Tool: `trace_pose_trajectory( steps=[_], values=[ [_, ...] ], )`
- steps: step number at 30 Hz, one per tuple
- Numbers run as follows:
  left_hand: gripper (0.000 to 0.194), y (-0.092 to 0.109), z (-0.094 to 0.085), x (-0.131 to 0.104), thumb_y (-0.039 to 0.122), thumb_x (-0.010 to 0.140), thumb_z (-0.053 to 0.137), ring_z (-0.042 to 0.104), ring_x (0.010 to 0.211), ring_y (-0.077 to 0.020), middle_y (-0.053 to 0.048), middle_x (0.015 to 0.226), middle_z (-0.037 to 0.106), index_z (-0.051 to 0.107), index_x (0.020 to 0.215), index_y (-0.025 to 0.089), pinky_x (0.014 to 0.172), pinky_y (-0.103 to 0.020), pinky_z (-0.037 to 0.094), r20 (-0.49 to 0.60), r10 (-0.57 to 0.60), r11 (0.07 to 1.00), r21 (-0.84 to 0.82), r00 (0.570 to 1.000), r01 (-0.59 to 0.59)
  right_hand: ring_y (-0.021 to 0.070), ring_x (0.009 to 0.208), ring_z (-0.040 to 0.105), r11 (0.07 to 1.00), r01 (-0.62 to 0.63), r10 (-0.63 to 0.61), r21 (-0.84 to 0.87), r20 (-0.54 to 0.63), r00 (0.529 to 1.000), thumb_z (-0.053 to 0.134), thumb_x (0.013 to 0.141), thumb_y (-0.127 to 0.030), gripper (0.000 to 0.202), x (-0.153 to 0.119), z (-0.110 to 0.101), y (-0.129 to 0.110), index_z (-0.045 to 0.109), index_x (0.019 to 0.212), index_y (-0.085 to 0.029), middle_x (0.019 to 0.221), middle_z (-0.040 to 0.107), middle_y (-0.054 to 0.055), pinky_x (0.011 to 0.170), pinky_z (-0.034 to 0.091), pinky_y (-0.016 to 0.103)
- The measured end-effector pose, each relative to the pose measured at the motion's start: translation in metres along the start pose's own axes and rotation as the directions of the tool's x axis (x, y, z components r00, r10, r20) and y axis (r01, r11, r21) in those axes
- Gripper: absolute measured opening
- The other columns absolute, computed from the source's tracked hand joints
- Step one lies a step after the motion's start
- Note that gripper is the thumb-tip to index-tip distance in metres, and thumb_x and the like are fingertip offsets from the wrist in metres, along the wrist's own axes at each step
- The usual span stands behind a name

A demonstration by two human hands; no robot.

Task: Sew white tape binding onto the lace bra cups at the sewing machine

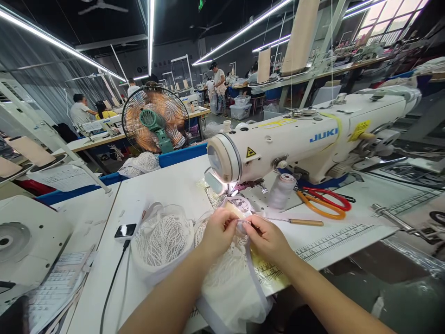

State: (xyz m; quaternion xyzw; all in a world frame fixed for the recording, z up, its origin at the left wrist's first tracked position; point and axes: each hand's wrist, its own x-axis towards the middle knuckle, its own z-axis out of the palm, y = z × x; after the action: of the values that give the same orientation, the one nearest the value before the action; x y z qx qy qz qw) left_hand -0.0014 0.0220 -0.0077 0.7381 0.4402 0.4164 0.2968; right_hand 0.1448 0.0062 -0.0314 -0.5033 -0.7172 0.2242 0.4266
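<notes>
Both hands meet just in front of the needle area of a white sewing machine [257,148]. My left hand [220,229] is closed, its thumb and forefinger pinching the pale edge of a white lace garment [231,283]. Close beside it on the right, my right hand [266,234] pinches the same edge. The garment hangs down over the table's front edge between my forearms. Part of it lies under the lit machine head. Another white lace piece [163,239] rests on the table to the left of my left hand.
Right of my hands are a wooden-handled tool [306,222], a grey thread cone [281,190] and orange-handled scissors [321,208] beside red-handled ones. A small device with a cable [125,231] lies at the left. A large fan [155,119] and people stand beyond.
</notes>
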Motion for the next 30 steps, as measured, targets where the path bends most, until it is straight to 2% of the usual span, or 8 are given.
trace_pose_trajectory(
  steps=[2, 7, 13, 20, 23, 28, 30],
  values=[
    [0.009, -0.0001, 0.0002, 0.0005, 0.017, 0.073, 0.047, 0.049, 0.066, -0.0124, 0.000, 0.069, 0.050, 0.053, 0.067, 0.017, 0.061, -0.025, 0.040, 0.006, -0.066, 0.998, -0.019, 0.998, 0.067, 0.0133, 0.059, 0.047, 1.000, -0.007, 0.007, -0.008, -0.011, 1.000, 0.038, 0.084, -0.032, 0.025, -0.0002, 0.0002, 0.0003, 0.048, 0.065, -0.019, 0.062, 0.050, -0.001, 0.053, 0.036, 0.024],
    [0.012, 0.0030, 0.0021, -0.0001, 0.023, 0.073, 0.047, 0.040, 0.049, -0.0087, 0.005, 0.053, 0.042, 0.046, 0.063, 0.017, 0.049, -0.021, 0.032, 0.109, -0.251, 0.939, -0.214, 0.962, 0.269, 0.0127, 0.056, 0.044, 0.999, -0.004, 0.003, -0.036, -0.015, 1.000, 0.037, 0.083, -0.033, 0.025, 0.0008, 0.0006, -0.0001, 0.043, 0.062, -0.020, 0.059, 0.047, -0.001, 0.050, 0.034, 0.024],
    [0.015, 0.0070, 0.0047, -0.0012, 0.029, 0.070, 0.051, 0.035, 0.045, -0.0072, 0.006, 0.049, 0.040, 0.043, 0.062, 0.018, 0.045, -0.020, 0.027, 0.176, -0.338, 0.810, -0.446, 0.924, 0.381, 0.0118, 0.053, 0.041, 0.999, -0.014, 0.014, -0.028, 0.012, 1.000, 0.035, 0.082, -0.033, 0.027, 0.0020, 0.0016, -0.0012, 0.037, 0.059, -0.020, 0.056, 0.041, -0.003, 0.048, 0.032, 0.023],
    [0.016, 0.0052, 0.0048, -0.0001, 0.030, 0.066, 0.057, 0.036, 0.043, -0.0063, 0.005, 0.050, 0.042, 0.047, 0.063, 0.017, 0.043, -0.021, 0.027, 0.212, -0.368, 0.784, -0.454, 0.905, 0.424, 0.0119, 0.052, 0.040, 0.998, -0.062, 0.062, 0.010, 0.011, 0.998, 0.035, 0.080, -0.035, 0.026, 0.0010, 0.0007, -0.0004, 0.037, 0.059, -0.020, 0.055, 0.040, -0.003, 0.048, 0.032, 0.023],
    [0.015, 0.0046, 0.0048, -0.0004, 0.028, 0.067, 0.055, 0.036, 0.043, -0.0063, 0.005, 0.050, 0.042, 0.047, 0.064, 0.017, 0.043, -0.020, 0.028, 0.205, -0.360, 0.802, -0.430, 0.910, 0.415, 0.0123, 0.053, 0.040, 0.997, -0.073, 0.073, 0.009, 0.028, 0.997, 0.035, 0.080, -0.036, 0.026, 0.0007, 0.0007, 0.0006, 0.039, 0.059, -0.020, 0.056, 0.041, -0.003, 0.049, 0.032, 0.024],
    [0.010, 0.0076, 0.0035, -0.0015, 0.022, 0.067, 0.055, 0.038, 0.052, -0.0071, 0.003, 0.056, 0.044, 0.049, 0.061, 0.016, 0.047, -0.020, 0.031, 0.089, -0.242, 0.914, -0.315, 0.966, 0.257, 0.0122, 0.054, 0.040, 0.998, -0.063, 0.064, -0.011, 0.031, 0.997, 0.035, 0.081, -0.033, 0.026, 0.0015, 0.0019, 0.0013, 0.036, 0.059, -0.020, 0.055, 0.040, -0.003, 0.049, 0.032, 0.024],
    [0.010, 0.0076, 0.0030, -0.0016, 0.021, 0.067, 0.055, 0.039, 0.054, -0.0075, 0.003, 0.058, 0.045, 0.050, 0.061, 0.016, 0.049, -0.020, 0.032, 0.061, -0.209, 0.931, -0.294, 0.976, 0.218, 0.0122, 0.054, 0.040, 0.999, -0.038, 0.038, -0.023, 0.015, 0.999, 0.035, 0.081, -0.032, 0.026, 0.0021, 0.0026, 0.0011, 0.035, 0.058, -0.020, 0.055, 0.040, -0.003, 0.049, 0.031, 0.024]
  ],
)
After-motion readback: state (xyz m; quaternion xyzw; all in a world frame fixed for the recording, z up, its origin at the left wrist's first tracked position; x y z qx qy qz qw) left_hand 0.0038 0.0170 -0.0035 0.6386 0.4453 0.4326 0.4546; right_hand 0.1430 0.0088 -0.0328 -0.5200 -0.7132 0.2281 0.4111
